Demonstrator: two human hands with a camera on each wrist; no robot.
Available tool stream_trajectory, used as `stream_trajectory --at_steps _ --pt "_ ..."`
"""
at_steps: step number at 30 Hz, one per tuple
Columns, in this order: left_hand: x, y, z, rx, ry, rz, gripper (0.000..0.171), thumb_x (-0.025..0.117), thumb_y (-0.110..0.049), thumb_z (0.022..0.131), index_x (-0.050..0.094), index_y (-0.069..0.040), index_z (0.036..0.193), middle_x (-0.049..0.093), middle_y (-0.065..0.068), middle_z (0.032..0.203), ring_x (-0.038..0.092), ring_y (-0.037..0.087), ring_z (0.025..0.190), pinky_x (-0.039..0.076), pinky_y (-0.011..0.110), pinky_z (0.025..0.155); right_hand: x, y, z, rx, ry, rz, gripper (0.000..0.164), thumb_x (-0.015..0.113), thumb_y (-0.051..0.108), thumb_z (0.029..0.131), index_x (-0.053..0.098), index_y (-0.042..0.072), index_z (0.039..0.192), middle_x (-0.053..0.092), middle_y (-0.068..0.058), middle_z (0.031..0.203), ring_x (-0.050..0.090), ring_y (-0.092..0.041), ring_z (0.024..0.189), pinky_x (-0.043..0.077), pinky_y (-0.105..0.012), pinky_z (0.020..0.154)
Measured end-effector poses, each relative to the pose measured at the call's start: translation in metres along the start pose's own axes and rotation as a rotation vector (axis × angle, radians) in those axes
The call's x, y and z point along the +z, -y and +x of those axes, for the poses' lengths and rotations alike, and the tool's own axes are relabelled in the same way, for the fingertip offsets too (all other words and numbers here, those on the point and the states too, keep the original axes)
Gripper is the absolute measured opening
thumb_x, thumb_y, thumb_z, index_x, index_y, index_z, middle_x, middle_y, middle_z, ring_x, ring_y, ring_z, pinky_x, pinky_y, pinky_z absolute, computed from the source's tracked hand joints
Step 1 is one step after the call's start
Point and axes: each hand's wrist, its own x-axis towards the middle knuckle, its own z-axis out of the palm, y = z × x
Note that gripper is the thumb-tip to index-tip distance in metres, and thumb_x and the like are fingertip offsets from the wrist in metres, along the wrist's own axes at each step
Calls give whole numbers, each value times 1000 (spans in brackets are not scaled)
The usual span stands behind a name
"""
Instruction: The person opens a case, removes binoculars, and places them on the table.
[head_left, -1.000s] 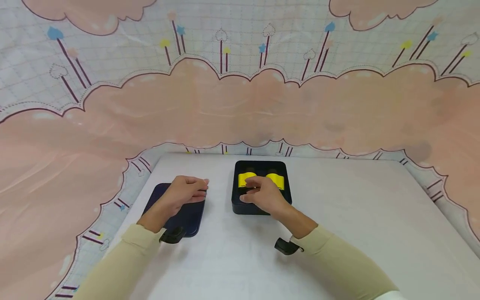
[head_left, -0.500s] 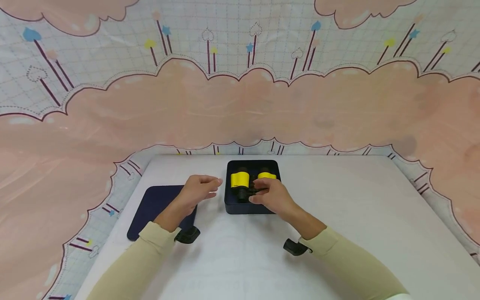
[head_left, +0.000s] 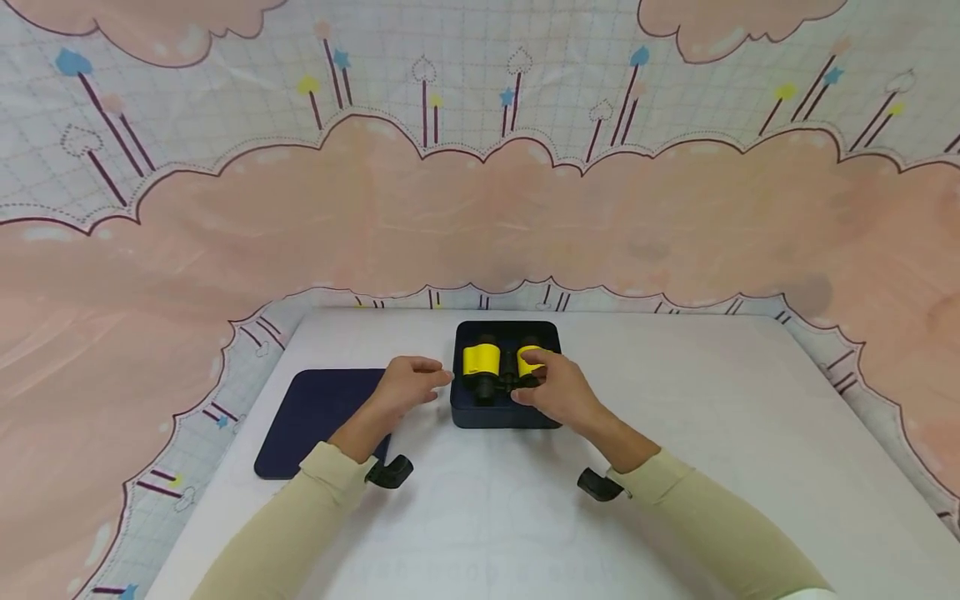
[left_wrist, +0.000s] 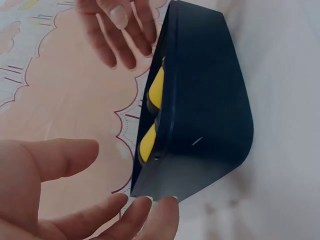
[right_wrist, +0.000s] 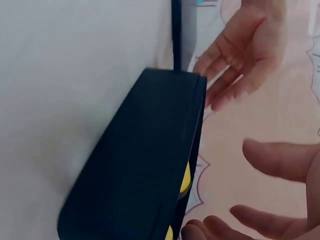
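Yellow-and-black binoculars [head_left: 481,360] lie in a dark navy box [head_left: 506,417] on the white table. My left hand [head_left: 411,387] is at the box's left side, thumb and fingers apart; in the left wrist view its fingertips [left_wrist: 141,206] come right at the box's end wall. Above the right barrel hovers my right hand [head_left: 564,392], its loosely bent fingers covering part of that barrel in the head view. The right wrist view has its thumb [right_wrist: 275,159] well away from the fingers, with nothing between them.
A flat navy lid [head_left: 318,417] lies left of the box, partly under my left forearm. Black wrist cameras [head_left: 391,472] stick out inward from both cuffs. Behind the table [head_left: 675,400] hangs a pink and white patterned cloth [head_left: 465,217].
My left hand has moved right, from over the lid to the box's left side. The right hand has shifted slightly right, uncovering the left barrel and the middle of the binoculars.
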Motion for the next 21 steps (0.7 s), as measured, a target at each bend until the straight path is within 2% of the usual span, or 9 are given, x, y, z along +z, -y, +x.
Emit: stream_trajectory --at_steps 5,10,14,21 --pt "6 5 3 16 31 10 56 70 -17 100 50 4 148 55 23 149 63 37 130 55 45 109 -4 2 11 -70 38 -227 79 85 18 87 47 5 154 46 -19 161 51 -42 143 46 -57 117" --pt "11 11 8 16 65 -8 58 70 -11 99 47 4 151 51 24 152 61 40 131 53 51 110 -6 1 24 -135 104 -439 91 89 26 83 41 7 158 40 -20 164 40 -43 150 40 -60 121" --pt "16 15 12 15 74 -16 63 69 -8 98 43 4 154 50 25 154 58 40 135 51 54 112 -3 2 32 -187 146 -543 95 90 28 82 39 8 160 41 -19 164 34 -44 153 37 -60 123" --pt "18 17 17 3 96 -61 66 68 -4 98 38 4 157 46 26 159 56 40 138 53 57 108 3 4 48 -289 157 -711 96 90 35 82 39 12 160 35 -18 168 31 -44 154 29 -63 127"
